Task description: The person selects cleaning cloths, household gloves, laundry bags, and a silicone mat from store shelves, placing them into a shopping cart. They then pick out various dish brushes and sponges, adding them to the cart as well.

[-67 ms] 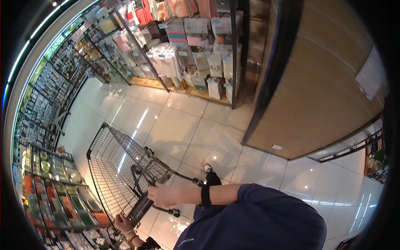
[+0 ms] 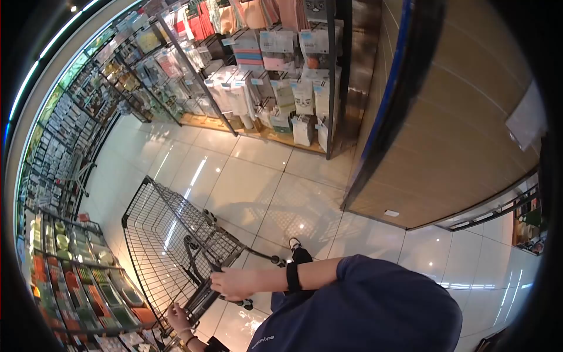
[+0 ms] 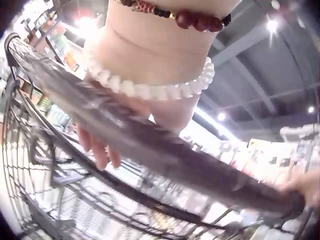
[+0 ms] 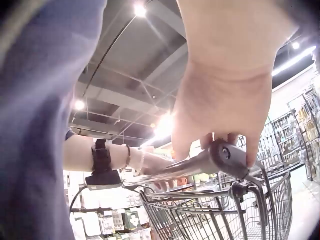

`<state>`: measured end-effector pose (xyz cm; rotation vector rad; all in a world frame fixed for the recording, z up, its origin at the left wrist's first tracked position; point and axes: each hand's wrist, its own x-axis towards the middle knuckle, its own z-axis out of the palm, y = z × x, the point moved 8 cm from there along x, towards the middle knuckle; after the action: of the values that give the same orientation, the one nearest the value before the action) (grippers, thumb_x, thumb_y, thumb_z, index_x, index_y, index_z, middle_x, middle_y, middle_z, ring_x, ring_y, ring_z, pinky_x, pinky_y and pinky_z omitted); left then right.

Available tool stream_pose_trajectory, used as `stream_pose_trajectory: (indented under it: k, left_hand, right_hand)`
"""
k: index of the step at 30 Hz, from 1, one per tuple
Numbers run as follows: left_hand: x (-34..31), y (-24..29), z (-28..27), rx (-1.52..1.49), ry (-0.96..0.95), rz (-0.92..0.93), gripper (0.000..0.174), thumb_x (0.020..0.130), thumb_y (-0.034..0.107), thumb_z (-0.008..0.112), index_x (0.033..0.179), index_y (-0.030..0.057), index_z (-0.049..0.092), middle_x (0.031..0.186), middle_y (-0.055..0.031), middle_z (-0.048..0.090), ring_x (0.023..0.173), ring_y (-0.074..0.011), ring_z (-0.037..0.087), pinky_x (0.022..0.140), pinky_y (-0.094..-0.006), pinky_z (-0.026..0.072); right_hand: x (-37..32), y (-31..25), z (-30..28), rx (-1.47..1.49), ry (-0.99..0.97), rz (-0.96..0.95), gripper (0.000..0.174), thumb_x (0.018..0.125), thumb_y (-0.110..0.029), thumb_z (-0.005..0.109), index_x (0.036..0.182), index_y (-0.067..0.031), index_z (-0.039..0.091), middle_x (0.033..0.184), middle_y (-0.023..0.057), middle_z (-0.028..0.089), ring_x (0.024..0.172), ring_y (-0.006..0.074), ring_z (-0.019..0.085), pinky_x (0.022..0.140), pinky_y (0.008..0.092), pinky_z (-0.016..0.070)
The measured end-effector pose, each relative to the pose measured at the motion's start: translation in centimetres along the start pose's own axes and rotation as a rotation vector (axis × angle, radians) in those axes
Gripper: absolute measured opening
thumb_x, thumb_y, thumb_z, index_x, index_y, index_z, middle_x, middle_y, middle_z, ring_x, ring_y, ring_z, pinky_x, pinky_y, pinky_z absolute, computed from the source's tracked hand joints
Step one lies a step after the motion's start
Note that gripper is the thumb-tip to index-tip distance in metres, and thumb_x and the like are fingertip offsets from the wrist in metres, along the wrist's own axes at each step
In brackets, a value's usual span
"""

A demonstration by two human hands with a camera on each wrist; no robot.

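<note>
A black wire shopping cart point(image 2: 164, 234) stands empty on the glossy tiled floor. My right hand point(image 2: 231, 283) grips the right end of its grey handle bar point(image 4: 200, 162), fingers curled over the end cap point(image 4: 227, 154). My left hand point(image 2: 176, 317) grips the same handle bar point(image 3: 165, 155) further left, fingers wrapped round it. That wrist wears a white bead bracelet point(image 3: 150, 90) and a dark red one point(image 3: 185, 17). The right wrist carries a black strap point(image 2: 291, 276).
Low shelves of colourful goods point(image 2: 76, 270) run close along the cart's left. Tall racks of packaged items point(image 2: 275, 88) line the far side of the aisle. A wooden-panelled wall point(image 2: 451, 146) stands to the right. Tiled floor point(image 2: 258, 182) lies ahead of the cart.
The cart and both hands have shifted slightly; the view has tilted a little, with the shelves sliding down the left. Both grips are unchanged.
</note>
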<state>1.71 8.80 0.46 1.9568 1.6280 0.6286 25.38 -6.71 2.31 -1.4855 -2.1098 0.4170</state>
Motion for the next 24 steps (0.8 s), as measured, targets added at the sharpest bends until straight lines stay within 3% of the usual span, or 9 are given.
stream_pose_trajectory:
  k: [5, 9, 11, 13, 14, 16, 19, 21, 24]
  left_hand:
    - [5.2, 16.4, 14.0, -0.193, -0.293, 0.122, 0.027, 0.085, 0.023, 0.052, 0.096, -0.0013, 0.055, 0.068, -0.0083, 0.057, 0.058, -0.0129, 0.055, 0.05, -0.0235, 0.0428]
    - [6.1, 24.1, 20.0, 0.359, -0.449, 0.234, 0.043, 0.077, 0.035, 0.059, 0.099, -0.0013, 0.053, 0.08, -0.0179, 0.061, 0.07, -0.0293, 0.061, 0.06, -0.0356, 0.0466]
    - [7.9, 25.5, 21.5, 0.432, -0.455, 0.144, 0.048, 0.073, 0.037, 0.061, 0.099, -0.0025, 0.052, 0.082, -0.022, 0.06, 0.077, -0.0364, 0.059, 0.064, -0.04, 0.0459]
    - [9.9, 25.9, 22.4, 0.338, -0.441, 0.145, 0.042, 0.074, 0.037, 0.06, 0.096, 0.0017, 0.053, 0.074, -0.0189, 0.06, 0.072, -0.0349, 0.059, 0.062, -0.041, 0.0458]
    - [10.9, 26.4, 22.6, 0.354, -0.414, 0.159, 0.04, 0.074, 0.037, 0.06, 0.094, 0.0022, 0.054, 0.073, -0.0177, 0.061, 0.071, -0.0348, 0.059, 0.061, -0.0406, 0.046]
    - [12.4, 28.0, 23.0, 0.35, -0.4, 0.134, 0.036, 0.074, 0.035, 0.06, 0.091, 0.0031, 0.056, 0.071, -0.0159, 0.061, 0.068, -0.0342, 0.06, 0.059, -0.0397, 0.0461]
    - [15.7, 25.5, 24.6, 0.478, -0.37, 0.111, 0.038, 0.076, 0.037, 0.058, 0.092, 0.0025, 0.058, 0.073, -0.0149, 0.062, 0.069, -0.0315, 0.06, 0.061, -0.0383, 0.046]
    - [17.3, 23.3, 26.0, 0.536, -0.511, -0.151, 0.07, 0.073, 0.073, 0.032, 0.055, 0.0096, 0.057, 0.048, -0.0072, 0.055, 0.044, -0.0203, 0.055, 0.043, -0.0314, 0.0414]
    - [19.2, 24.7, 27.0, 0.322, -0.543, -0.371, 0.064, 0.078, 0.067, 0.033, 0.05, 0.0106, 0.048, 0.043, -0.0052, 0.047, 0.036, -0.0149, 0.045, 0.036, -0.0291, 0.0351]
  right_hand:
    - [1.9, 12.0, -11.1, 0.394, -0.005, -0.228, 0.031, 0.072, -0.017, 0.057, 0.097, 0.0009, 0.054, 0.114, 0.0153, 0.046, 0.109, 0.0299, 0.041, 0.093, 0.0372, 0.0337]
    - [-2.5, 27.3, -23.8, 0.065, 0.384, 0.127, 0.033, 0.062, -0.012, 0.062, 0.092, -0.0025, 0.057, 0.095, 0.014, 0.055, 0.101, 0.0324, 0.046, 0.089, 0.0407, 0.0367]
    - [-7.2, 36.5, -29.9, -0.14, 0.609, 0.366, 0.027, 0.064, -0.012, 0.057, 0.089, -0.0031, 0.058, 0.096, 0.0133, 0.055, 0.097, 0.0318, 0.048, 0.086, 0.0378, 0.0388]
    - [-11.4, 44.6, -36.3, -0.329, 0.457, 0.667, 0.027, 0.067, -0.013, 0.057, 0.092, -0.0014, 0.056, 0.102, 0.0162, 0.051, 0.098, 0.0336, 0.046, 0.085, 0.0375, 0.0396]
    - [-14.6, 45.1, -40.4, -0.391, 0.794, 0.693, 0.028, 0.069, -0.013, 0.056, 0.094, -0.0009, 0.055, 0.104, 0.0165, 0.049, 0.097, 0.0344, 0.046, 0.085, 0.0392, 0.0399]
    - [-19.5, 53.1, -44.8, -0.471, 0.823, 0.97, 0.036, 0.069, -0.009, 0.057, 0.103, 0.0004, 0.05, 0.103, 0.0194, 0.049, 0.101, 0.0361, 0.044, 0.087, 0.0403, 0.0382]
    - [-23.0, 58.9, -52.2, -0.591, 0.931, 1.031, 0.043, 0.072, -0.009, 0.054, 0.111, 0.0034, 0.042, 0.12, 0.0215, 0.039, 0.109, 0.0388, 0.039, 0.091, 0.0403, 0.0362]
    - [-25.1, 62.6, -55.6, -0.731, 1.045, 1.133, 0.046, 0.073, -0.007, 0.052, 0.114, 0.0072, 0.038, 0.127, 0.025, 0.029, 0.111, 0.0396, 0.037, 0.093, 0.0404, 0.0344]
    - [-25.5, 67.0, -59.2, -0.603, 1.006, 1.239, 0.054, 0.073, -0.008, 0.053, 0.12, 0.0088, 0.031, 0.13, 0.028, 0.023, 0.111, 0.0417, 0.039, 0.09, 0.0405, 0.038]
